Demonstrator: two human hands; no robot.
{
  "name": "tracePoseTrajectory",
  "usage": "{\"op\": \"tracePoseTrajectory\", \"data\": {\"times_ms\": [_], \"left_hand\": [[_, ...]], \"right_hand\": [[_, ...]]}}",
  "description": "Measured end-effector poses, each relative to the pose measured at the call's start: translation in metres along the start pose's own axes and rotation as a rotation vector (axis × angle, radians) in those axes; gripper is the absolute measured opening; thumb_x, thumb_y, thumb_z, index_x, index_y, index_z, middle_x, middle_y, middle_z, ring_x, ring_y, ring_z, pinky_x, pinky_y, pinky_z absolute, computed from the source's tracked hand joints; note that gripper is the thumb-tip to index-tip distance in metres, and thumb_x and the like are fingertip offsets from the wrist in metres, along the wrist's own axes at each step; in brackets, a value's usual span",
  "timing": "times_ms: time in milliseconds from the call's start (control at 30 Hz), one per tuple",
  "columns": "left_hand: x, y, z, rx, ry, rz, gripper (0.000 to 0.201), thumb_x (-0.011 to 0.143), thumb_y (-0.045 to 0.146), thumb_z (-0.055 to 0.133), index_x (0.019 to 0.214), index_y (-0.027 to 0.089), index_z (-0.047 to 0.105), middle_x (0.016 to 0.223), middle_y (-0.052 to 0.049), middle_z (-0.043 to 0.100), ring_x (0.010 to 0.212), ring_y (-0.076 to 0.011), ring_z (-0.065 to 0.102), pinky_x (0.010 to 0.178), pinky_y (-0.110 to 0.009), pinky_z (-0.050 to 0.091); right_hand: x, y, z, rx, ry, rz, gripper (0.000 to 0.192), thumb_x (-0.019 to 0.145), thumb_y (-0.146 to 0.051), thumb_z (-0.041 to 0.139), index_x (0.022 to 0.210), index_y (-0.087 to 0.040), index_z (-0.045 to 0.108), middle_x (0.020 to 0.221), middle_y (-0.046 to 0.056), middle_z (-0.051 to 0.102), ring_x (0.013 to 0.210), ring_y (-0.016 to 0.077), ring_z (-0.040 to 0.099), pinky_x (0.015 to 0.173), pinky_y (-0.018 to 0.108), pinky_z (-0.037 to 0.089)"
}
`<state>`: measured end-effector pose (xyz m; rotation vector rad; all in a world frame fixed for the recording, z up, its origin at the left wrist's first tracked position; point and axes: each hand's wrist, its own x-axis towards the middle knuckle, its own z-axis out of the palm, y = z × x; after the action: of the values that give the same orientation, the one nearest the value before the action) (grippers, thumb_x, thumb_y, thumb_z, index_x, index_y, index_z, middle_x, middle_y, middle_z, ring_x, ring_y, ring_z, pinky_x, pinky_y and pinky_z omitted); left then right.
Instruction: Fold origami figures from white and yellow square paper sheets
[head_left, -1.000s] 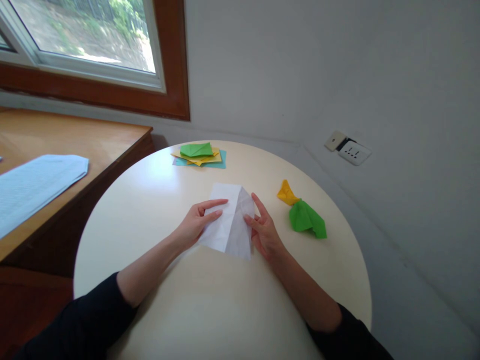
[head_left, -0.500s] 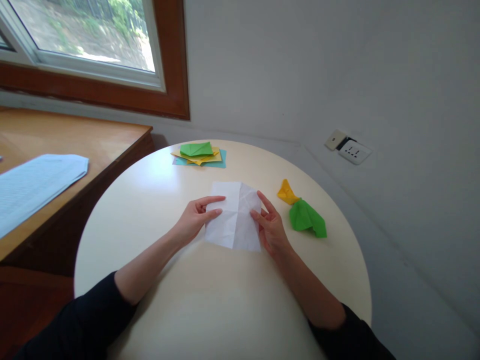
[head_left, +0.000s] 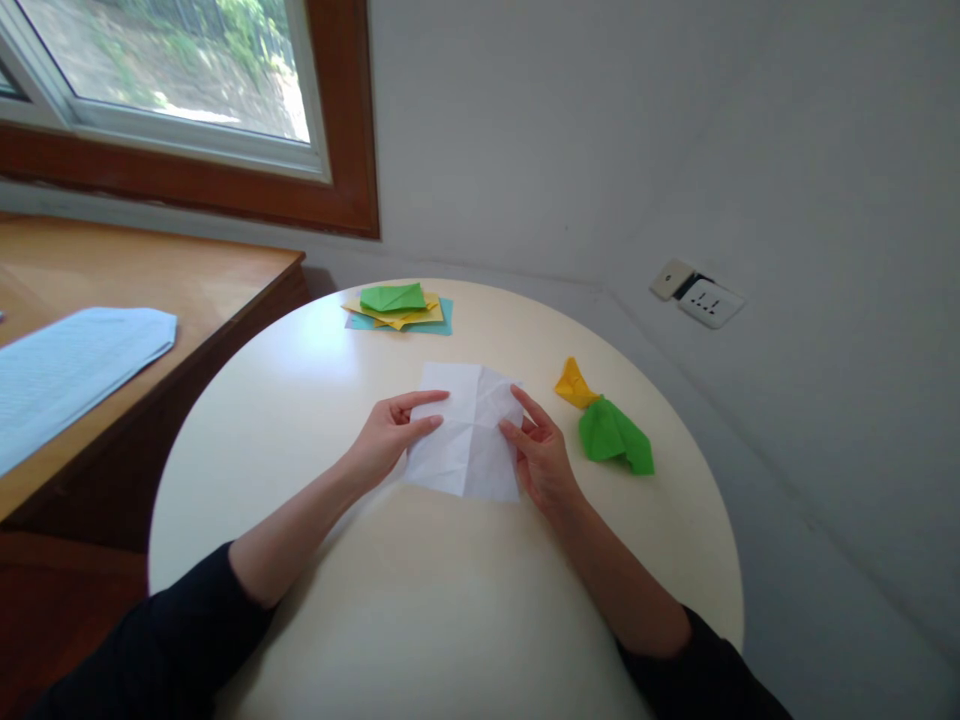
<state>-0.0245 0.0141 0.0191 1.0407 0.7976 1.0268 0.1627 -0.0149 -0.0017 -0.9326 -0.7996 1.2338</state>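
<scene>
A creased sheet of white paper [head_left: 466, 460] is spread out between my two hands, with fold lines crossing near its middle. My left hand [head_left: 390, 432] grips its left edge, thumb and index finger on top and the other fingers curled beneath. On the opposite edge, my right hand [head_left: 541, 445] holds the paper the same way. Just right of that hand lie a folded green paper [head_left: 613, 437] and a small folded yellow paper [head_left: 574, 384], touching or nearly so.
The round cream table [head_left: 420, 610] bears a pile of folded green, yellow and blue papers [head_left: 401, 308] at its far side. To the left, a wooden desk [head_left: 165, 262] holds white printed sheets [head_left: 82, 365]. A wall socket [head_left: 709, 300] sits at the right.
The white paper's near edge has shifted very slightly to the left. Both hands keep their grip almost unmoved.
</scene>
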Motion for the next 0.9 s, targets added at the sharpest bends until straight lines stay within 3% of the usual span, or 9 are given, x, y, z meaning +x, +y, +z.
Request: {"op": "tracePoseTrajectory", "data": {"times_ms": [533,667,733,800,900], "left_hand": [[0.001,-0.002,-0.001,-0.038,-0.004,0.003,0.038,0.060,0.026,0.075,0.096,0.014,0.067,0.071,-0.002,0.067,0.060,-0.0102,0.058,0.057,-0.021,0.045],[0.002,-0.002,-0.004,-0.073,-0.006,0.048,0.034,0.064,0.023,0.072,0.096,0.017,0.065,0.071,0.000,0.064,0.061,-0.0072,0.056,0.058,-0.018,0.044],[0.003,-0.001,-0.005,-0.158,-0.039,0.021,0.044,0.067,0.023,0.070,0.110,0.022,0.058,0.085,-0.001,0.065,0.071,-0.0105,0.059,0.066,-0.023,0.047],[0.003,0.000,-0.005,-0.271,-0.117,-0.060,0.060,0.072,0.026,0.066,0.126,0.032,0.042,0.098,-0.002,0.064,0.084,-0.0166,0.061,0.078,-0.035,0.048],[0.002,-0.002,-0.003,-0.378,-0.233,-0.178,0.069,0.076,0.029,0.061,0.134,0.037,0.027,0.095,-0.004,0.064,0.090,-0.0215,0.062,0.088,-0.047,0.042]], "right_hand": [[-0.001,-0.001,0.003,0.033,0.017,0.009,0.049,0.058,-0.021,0.075,0.105,-0.027,0.061,0.082,-0.002,0.071,0.072,0.0107,0.064,0.069,0.025,0.053],[0.002,-0.001,0.002,0.048,0.105,-0.023,0.044,0.054,-0.019,0.076,0.097,-0.025,0.065,0.079,-0.003,0.070,0.067,0.0090,0.062,0.063,0.022,0.052],[0.005,0.000,0.000,0.065,0.208,-0.084,0.042,0.053,-0.017,0.075,0.093,-0.024,0.066,0.082,-0.003,0.069,0.068,0.0083,0.061,0.062,0.020,0.051],[0.008,0.002,-0.002,0.083,0.305,-0.147,0.041,0.052,-0.016,0.074,0.092,-0.023,0.066,0.084,-0.003,0.068,0.069,0.0080,0.061,0.062,0.020,0.051],[0.009,0.004,-0.002,0.098,0.363,-0.186,0.037,0.053,-0.016,0.072,0.089,-0.023,0.065,0.084,-0.003,0.067,0.070,0.0075,0.060,0.063,0.020,0.050]]}}
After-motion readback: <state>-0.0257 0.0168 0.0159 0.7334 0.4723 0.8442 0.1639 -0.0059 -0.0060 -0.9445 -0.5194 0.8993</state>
